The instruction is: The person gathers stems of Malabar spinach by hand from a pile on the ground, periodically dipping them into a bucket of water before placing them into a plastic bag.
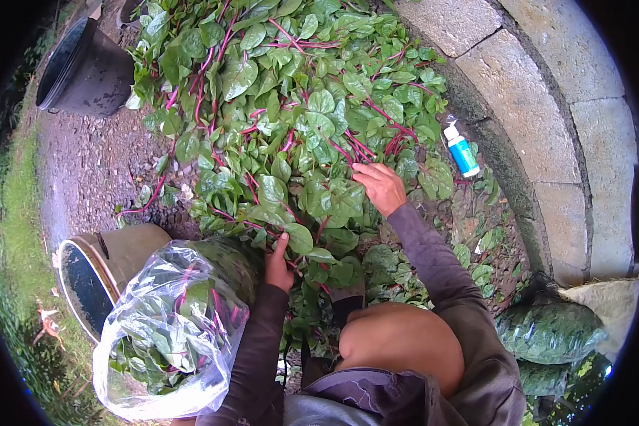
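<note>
A large heap of Malabar spinach (291, 121), with glossy green leaves and purple-red stems, spreads on the ground before me. Low in the heap, my left hand (279, 265) is closed around some stems, its thumb on top and its other fingers partly hidden. My right hand (382, 187) is at the heap's right side, fingers bent together over a stem and leaf; the fingertips are partly covered. Beside my left forearm stands a clear plastic bag (113, 362), its mouth wide, with cut Malabar spinach (181, 334) inside.
Behind the bag, a beige bucket (131, 245) lies tipped on its side. A black bucket (92, 74) leans at the upper left. Right of the heap lies a white bottle with a blue label (463, 153), near a curved stone-block edge (525, 92). Full green bags (550, 330) sit lower right.
</note>
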The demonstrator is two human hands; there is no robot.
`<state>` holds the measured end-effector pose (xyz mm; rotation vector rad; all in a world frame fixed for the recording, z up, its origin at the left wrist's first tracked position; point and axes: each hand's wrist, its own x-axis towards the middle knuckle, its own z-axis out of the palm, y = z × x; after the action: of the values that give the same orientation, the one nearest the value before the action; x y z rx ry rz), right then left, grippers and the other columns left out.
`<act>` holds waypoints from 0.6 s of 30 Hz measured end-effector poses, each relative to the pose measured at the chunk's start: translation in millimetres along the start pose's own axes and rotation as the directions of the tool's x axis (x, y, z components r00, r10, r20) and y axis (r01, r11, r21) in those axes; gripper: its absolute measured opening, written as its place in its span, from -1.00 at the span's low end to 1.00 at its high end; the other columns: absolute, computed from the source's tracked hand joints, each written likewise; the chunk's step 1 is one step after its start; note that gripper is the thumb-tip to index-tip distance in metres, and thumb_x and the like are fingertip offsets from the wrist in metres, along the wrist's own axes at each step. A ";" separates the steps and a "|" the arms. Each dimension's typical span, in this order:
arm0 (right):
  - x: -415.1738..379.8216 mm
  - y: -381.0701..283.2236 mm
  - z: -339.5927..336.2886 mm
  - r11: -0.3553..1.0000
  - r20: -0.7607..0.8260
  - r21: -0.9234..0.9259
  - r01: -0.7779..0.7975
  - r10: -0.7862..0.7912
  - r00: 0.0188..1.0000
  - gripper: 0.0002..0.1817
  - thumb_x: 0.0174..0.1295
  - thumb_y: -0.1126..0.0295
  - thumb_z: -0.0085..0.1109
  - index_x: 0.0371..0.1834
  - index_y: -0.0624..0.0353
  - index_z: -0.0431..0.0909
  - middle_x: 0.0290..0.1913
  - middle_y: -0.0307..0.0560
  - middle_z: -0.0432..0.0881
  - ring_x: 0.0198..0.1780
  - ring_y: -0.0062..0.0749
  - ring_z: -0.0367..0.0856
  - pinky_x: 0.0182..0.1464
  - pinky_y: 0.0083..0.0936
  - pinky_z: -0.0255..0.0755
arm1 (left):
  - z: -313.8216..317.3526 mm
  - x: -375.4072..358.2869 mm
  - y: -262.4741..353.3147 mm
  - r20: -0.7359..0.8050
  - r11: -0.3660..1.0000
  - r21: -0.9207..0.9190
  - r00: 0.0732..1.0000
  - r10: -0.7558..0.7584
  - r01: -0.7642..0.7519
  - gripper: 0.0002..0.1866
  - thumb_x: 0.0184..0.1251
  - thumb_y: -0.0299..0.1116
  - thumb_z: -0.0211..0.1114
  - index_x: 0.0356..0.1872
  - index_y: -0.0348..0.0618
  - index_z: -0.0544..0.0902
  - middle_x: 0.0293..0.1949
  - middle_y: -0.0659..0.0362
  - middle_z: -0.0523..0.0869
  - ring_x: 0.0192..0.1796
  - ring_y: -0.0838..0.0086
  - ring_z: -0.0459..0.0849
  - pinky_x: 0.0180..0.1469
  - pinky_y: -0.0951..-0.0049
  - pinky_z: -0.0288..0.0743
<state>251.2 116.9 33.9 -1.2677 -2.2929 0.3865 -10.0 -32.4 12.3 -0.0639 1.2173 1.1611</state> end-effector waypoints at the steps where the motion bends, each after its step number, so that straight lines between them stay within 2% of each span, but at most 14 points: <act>1: -0.5 0.3 -0.5 1.000 0.022 -0.011 0.021 -0.021 1.000 -0.79 -0.03 0.55 0.21 -0.29 0.10 0.67 -0.01 -0.26 0.63 -0.02 -0.37 0.55 -0.03 -0.38 0.43 | 0.2 0.5 -0.3 0.004 1.000 0.015 1.000 0.002 -0.002 -0.64 0.32 -0.25 0.23 0.09 -0.10 0.50 -0.03 0.18 0.63 -0.05 0.38 0.64 -0.08 0.31 0.54; 3: 1.5 -1.2 -2.2 0.997 0.065 -0.032 0.064 -0.062 0.996 -0.79 -0.03 0.52 0.22 -0.28 0.08 0.67 0.02 -0.26 0.63 0.02 -0.40 0.54 0.00 -0.39 0.40 | 2.2 -0.8 0.5 0.003 1.000 0.012 1.000 0.001 -0.001 -0.64 0.32 -0.25 0.23 0.09 -0.10 0.50 -0.03 0.18 0.63 -0.05 0.38 0.64 -0.08 0.31 0.54; 4: 3.2 -4.5 -1.8 0.995 0.028 -0.023 0.095 -0.095 0.995 -0.76 -0.09 0.57 0.21 -0.30 0.09 0.66 -0.08 -0.23 0.63 -0.03 -0.33 0.54 0.01 -0.38 0.39 | 3.8 -2.1 1.7 0.003 1.000 0.012 1.000 0.001 -0.001 -0.64 0.32 -0.25 0.22 0.10 -0.10 0.49 -0.03 0.18 0.63 -0.05 0.38 0.64 -0.08 0.31 0.54; 7: 6.2 -15.8 -9.5 0.994 0.046 -0.065 0.093 -0.090 0.995 -0.83 -0.04 0.46 0.23 -0.32 0.07 0.63 -0.14 -0.27 0.55 -0.06 -0.35 0.50 0.01 -0.39 0.38 | 7.3 -3.6 4.2 -0.015 1.000 -0.016 1.000 -0.013 0.012 -0.66 0.27 -0.30 0.27 0.04 -0.08 0.52 -0.06 0.20 0.65 -0.11 0.40 0.67 -0.20 0.35 0.57; 8: 5.0 -17.1 -6.7 0.990 0.034 -0.049 0.131 -0.130 0.991 -0.84 -0.02 0.45 0.19 -0.32 0.11 0.60 -0.23 -0.23 0.48 -0.11 -0.31 0.48 -0.02 -0.37 0.41 | 7.3 -3.9 4.6 -0.012 1.000 -0.012 1.000 -0.014 0.014 -0.67 0.27 -0.29 0.27 0.04 -0.08 0.52 -0.07 0.20 0.65 -0.11 0.40 0.67 -0.21 0.35 0.57; 11: -3.2 -14.9 9.0 0.983 0.044 0.031 0.181 -0.182 0.982 -0.83 -0.01 0.46 0.16 -0.30 0.16 0.58 -0.24 -0.20 0.48 -0.10 -0.31 0.49 -0.04 -0.35 0.43 | 6.9 -4.6 5.2 -0.010 1.000 0.007 1.000 -0.019 0.019 -0.67 0.27 -0.29 0.27 0.04 -0.07 0.52 -0.08 0.20 0.66 -0.11 0.41 0.67 -0.23 0.37 0.57; 15: -17.2 -21.4 27.9 0.975 0.093 0.094 0.202 -0.211 0.973 -0.81 -0.03 0.52 0.15 -0.29 0.22 0.60 -0.13 -0.14 0.60 0.01 -0.27 0.51 0.06 -0.37 0.45 | 7.8 -4.2 5.2 -0.017 1.000 0.009 1.000 -0.003 0.004 -0.68 0.27 -0.29 0.27 0.03 -0.07 0.53 -0.09 0.21 0.66 -0.12 0.42 0.67 -0.25 0.38 0.57; 16: -21.3 -21.6 33.0 0.976 0.138 0.107 0.189 -0.202 0.969 -0.80 -0.03 0.51 0.16 -0.29 0.26 0.62 -0.06 -0.10 0.63 0.07 -0.25 0.50 0.11 -0.37 0.44 | 8.3 -3.8 5.1 -0.018 1.000 0.006 1.000 0.000 0.000 -0.68 0.27 -0.29 0.27 0.02 -0.07 0.53 -0.09 0.21 0.66 -0.13 0.42 0.67 -0.25 0.39 0.57; 18: -23.8 -20.2 37.6 0.987 0.200 0.104 0.122 -0.141 0.970 -0.79 -0.03 0.49 0.17 -0.28 0.29 0.62 -0.05 -0.11 0.63 0.08 -0.24 0.51 0.12 -0.36 0.44 | 8.9 -2.9 4.8 -0.018 1.000 -0.005 1.000 0.004 -0.004 -0.69 0.27 -0.30 0.26 0.02 -0.07 0.53 -0.09 0.21 0.66 -0.13 0.43 0.67 -0.24 0.39 0.57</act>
<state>227.2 85.6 5.1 -1.0665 -2.4853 0.5936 -6.9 -26.8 20.7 -0.0761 1.2309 1.1691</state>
